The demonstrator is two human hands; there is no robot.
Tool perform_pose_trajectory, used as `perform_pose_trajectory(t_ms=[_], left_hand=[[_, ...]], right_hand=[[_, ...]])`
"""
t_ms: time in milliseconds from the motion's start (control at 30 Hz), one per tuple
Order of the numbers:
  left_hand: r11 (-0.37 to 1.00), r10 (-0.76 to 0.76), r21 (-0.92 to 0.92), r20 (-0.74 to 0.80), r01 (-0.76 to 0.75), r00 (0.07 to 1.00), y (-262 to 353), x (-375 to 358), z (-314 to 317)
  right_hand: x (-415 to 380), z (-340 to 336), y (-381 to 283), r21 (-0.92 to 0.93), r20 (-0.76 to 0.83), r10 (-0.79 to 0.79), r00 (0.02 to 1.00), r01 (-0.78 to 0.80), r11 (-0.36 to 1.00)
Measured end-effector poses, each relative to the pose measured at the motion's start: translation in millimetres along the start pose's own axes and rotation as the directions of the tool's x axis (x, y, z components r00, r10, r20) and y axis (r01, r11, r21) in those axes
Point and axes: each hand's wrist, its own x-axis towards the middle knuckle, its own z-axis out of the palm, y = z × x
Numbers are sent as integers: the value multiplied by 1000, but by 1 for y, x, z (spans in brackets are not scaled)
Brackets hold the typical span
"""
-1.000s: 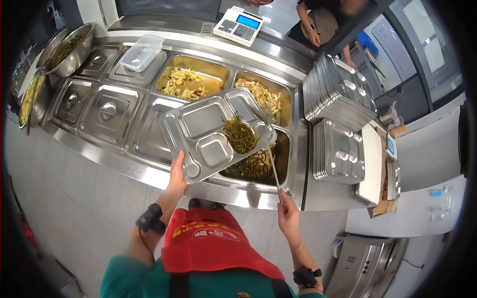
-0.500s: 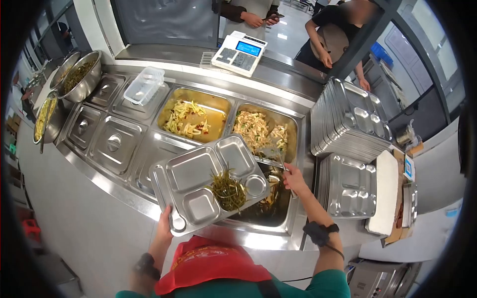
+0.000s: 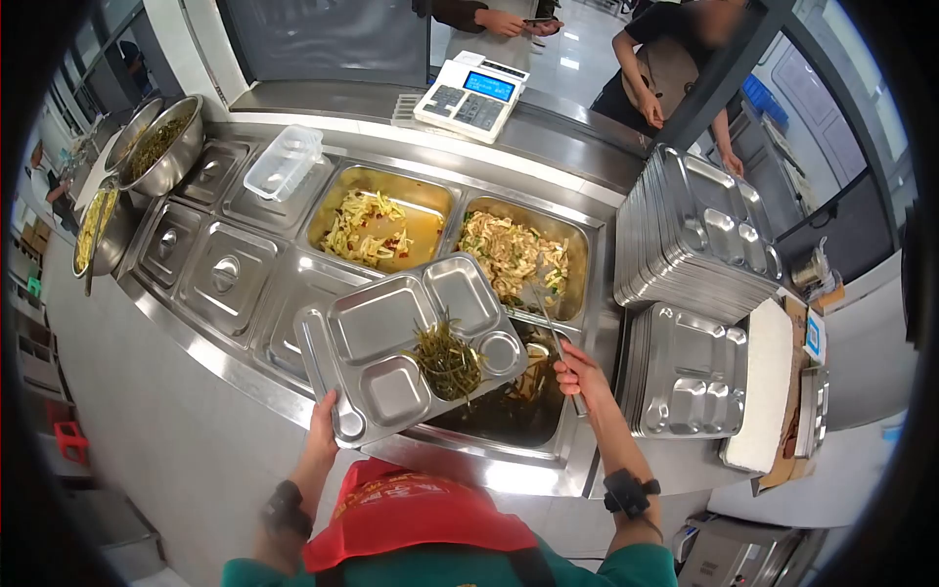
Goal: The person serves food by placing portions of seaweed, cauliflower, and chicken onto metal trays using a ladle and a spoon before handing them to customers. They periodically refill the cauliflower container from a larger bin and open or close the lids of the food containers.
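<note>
My left hand [image 3: 323, 423] grips the lower left edge of a steel compartment tray [image 3: 380, 323], which is tilted over the counter. A heap of dark green shredded vegetable [image 3: 447, 364] lies on it, spilling across the dividers; the other compartments are bare. My right hand [image 3: 581, 378] is closed around the handle of a metal serving spoon [image 3: 554, 333]. Its far end reaches into the pan of pale sliced food with green bits [image 3: 511, 252]; the spoon's head is hard to make out. Beneath the tray's right side, a dark pan [image 3: 518, 426] is partly hidden.
A pan of yellowish shredded food [image 3: 364, 230] sits left of the pale food. Lidded pans [image 3: 227, 277] and a clear plastic box [image 3: 284, 164] stand farther left. Tall tray stacks [image 3: 675, 235] rise on the right. Behind a scale [image 3: 472, 96], two people stand across the counter.
The spoon has swung more upright, and my right hand has dropped slightly. The pale food looks rearranged in its pan. The tray has shifted slightly up in view.
</note>
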Motion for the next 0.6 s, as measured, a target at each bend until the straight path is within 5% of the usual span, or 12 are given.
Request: perform_pose_trajectory(t_ms=[233, 433, 600], left_hand=[[996, 2, 89, -61, 4, 998, -9, 38, -3], [999, -3, 38, -41, 4, 999, 5, 31, 32], [998, -44, 35, 12, 44, 999, 0, 39, 28]], right_hand=[[-45, -12, -5, -146, -115, -132, 984, 115, 983], [-120, 11, -7, -140, -29, -128, 991, 122, 983], [-124, 26, 34, -437, -59, -109, 992, 72, 897]])
